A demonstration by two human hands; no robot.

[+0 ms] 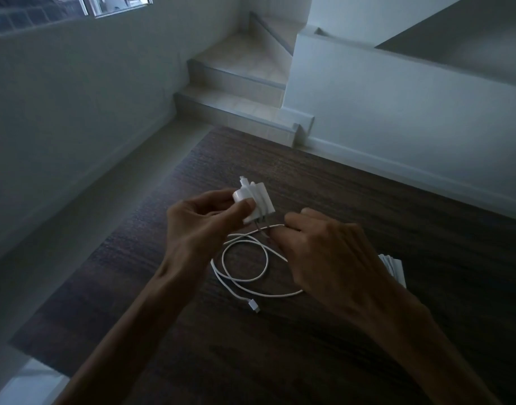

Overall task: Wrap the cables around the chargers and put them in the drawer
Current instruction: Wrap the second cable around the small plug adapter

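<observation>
Head view: wrapping a cable (245,276) round a charger (255,200)
Left hand (198,220) grips the charger; right hand (324,247) pinches the cable above the desk (368,206)

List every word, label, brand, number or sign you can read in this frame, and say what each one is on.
None can be read.
White charger, gripped by the left hand: no print visible on the faces that show.
White cable, pinched by the right hand, and its plug: no marking legible.
White object at the dark wooden table's right side: mostly hidden, nothing legible.
Walls and stairs: no signs.
</observation>
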